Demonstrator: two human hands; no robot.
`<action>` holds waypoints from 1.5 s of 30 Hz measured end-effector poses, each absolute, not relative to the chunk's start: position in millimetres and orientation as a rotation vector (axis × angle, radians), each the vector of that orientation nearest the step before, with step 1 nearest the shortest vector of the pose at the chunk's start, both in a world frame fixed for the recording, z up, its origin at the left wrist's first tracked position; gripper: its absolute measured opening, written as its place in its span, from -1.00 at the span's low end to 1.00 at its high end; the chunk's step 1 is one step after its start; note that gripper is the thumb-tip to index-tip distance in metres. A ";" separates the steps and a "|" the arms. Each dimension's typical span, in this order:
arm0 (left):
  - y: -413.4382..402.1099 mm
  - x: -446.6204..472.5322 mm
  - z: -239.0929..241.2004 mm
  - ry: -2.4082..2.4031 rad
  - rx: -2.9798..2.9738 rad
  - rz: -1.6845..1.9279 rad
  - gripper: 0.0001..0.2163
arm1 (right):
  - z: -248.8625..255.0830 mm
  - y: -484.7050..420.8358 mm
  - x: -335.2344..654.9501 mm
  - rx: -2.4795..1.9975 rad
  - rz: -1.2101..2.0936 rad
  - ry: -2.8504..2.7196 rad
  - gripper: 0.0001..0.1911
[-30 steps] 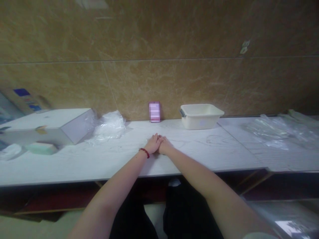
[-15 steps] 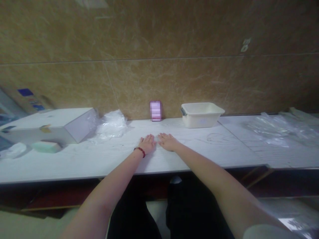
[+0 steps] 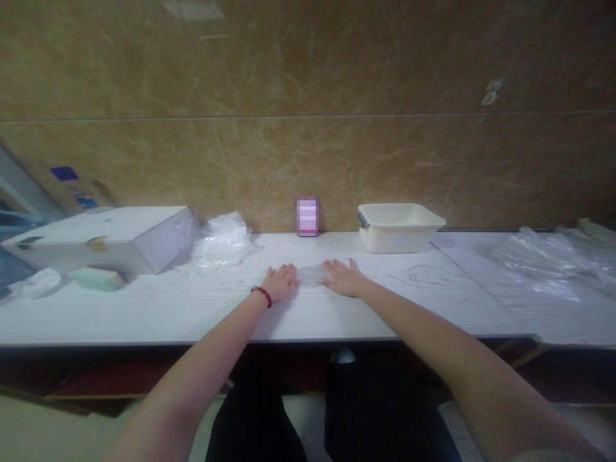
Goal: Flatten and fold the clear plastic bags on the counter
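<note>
My left hand [image 3: 281,282], with a red beaded bracelet at the wrist, lies palm down on the white table [image 3: 192,314], fingers stretched out. To its right, my right hand [image 3: 344,278] rests flat with its fingers spread. Between the two hands lies a thin, clear sheet [image 3: 310,276], which looks like a flat plastic bag; both hands seem to touch its sides, though its edges are hard to make out. Behind them, a phone-shaped object [image 3: 307,217] with a blurred face leans upright against the wall.
A cream plastic bin [image 3: 402,237] stands at the back right. Clear plastic bags [image 3: 543,256] lie farther right. On the left are crumpled plastic [image 3: 221,240], a white box [image 3: 96,234] and a pale green block [image 3: 97,279]. A tiled wall [image 3: 269,160] closes off the back.
My hands have moved apart, the right one to the right, and its fingers have spread. More of the clear sheet shows between them. The view has shifted slightly.
</note>
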State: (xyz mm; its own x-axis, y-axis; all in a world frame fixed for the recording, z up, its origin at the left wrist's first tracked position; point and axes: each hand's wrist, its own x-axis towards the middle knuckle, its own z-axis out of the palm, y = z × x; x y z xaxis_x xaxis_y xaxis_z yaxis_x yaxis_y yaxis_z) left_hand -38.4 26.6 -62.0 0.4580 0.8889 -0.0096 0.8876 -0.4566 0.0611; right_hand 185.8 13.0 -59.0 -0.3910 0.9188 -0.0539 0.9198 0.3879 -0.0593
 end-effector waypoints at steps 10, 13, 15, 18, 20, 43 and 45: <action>33.7 -46.1 -51.2 1.494 2.657 -0.036 -0.59 | -57.7 12.0 190.3 1.777 -0.096 2.560 -0.29; 35.2 -48.7 -49.9 1.463 2.679 -0.066 -0.56 | -55.2 12.8 196.3 1.794 -0.104 2.530 -0.30; 36.7 -51.5 -49.4 1.459 2.669 -0.106 -0.52 | -54.3 13.3 200.8 1.812 -0.105 2.505 -0.30; 38.3 -57.3 -49.6 1.469 2.662 -0.125 -0.47 | -53.6 13.4 208.2 1.834 -0.112 2.473 -0.29; 39.6 -61.2 -49.9 1.475 2.660 -0.103 -0.44 | -52.7 14.0 213.7 1.846 -0.131 2.459 -0.28; 81.8 -45.4 -7.5 1.172 2.304 0.167 -0.83 | 10.1 80.4 156.1 1.340 -0.495 2.806 -0.55; 81.2 -47.8 -6.4 1.124 2.256 0.290 -0.79 | 14.2 82.1 151.4 1.257 -0.573 2.767 -0.55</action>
